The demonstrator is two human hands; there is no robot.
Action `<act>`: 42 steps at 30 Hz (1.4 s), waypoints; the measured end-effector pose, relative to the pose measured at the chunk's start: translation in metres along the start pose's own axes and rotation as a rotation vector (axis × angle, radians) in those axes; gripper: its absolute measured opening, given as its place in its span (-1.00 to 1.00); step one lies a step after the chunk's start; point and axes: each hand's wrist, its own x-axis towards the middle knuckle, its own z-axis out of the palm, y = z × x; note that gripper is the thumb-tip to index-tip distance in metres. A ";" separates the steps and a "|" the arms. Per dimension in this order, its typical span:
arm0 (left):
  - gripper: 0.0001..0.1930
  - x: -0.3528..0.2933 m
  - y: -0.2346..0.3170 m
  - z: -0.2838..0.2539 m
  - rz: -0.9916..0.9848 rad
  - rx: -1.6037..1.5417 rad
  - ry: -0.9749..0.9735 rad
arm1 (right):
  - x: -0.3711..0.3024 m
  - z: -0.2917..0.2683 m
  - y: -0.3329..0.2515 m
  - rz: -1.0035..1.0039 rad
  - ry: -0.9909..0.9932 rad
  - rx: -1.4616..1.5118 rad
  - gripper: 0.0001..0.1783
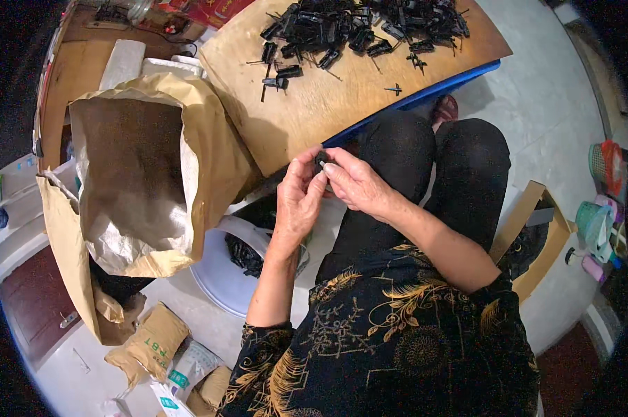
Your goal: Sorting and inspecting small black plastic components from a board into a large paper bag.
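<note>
Over my lap near the table's edge, both hands meet around a small black plastic part (321,158). My left hand (300,191) is closed with its fingertips pinching the part from the left. From the other side, the thumb and fingers of my right hand (361,182) grip it too. The fingers cover most of the part, so its full shape is hidden. Beyond my hands, a heap of black plastic parts (362,38) with thin stems lies on the wooden table (314,115). One small piece (394,89) rests apart from the heap, nearer the table's edge.
At left a large open paper sack (220,160) with a pale lining stands against the table. Below my left forearm is a white bucket (209,276) holding black pieces (243,254). A cardboard box (551,240) stands at right. Filled bags (154,340) lie on the floor, lower left.
</note>
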 end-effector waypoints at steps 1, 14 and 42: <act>-0.66 0.001 0.000 0.000 0.025 0.033 0.019 | 0.001 0.000 0.000 -0.012 0.015 -0.013 -0.69; -0.69 0.026 -0.005 -0.009 0.124 0.550 -0.077 | 0.008 -0.001 -0.007 0.270 0.046 0.163 -0.66; -0.74 0.177 -0.011 -0.069 0.327 1.043 0.110 | 0.004 -0.001 0.004 -0.009 0.027 0.015 -0.75</act>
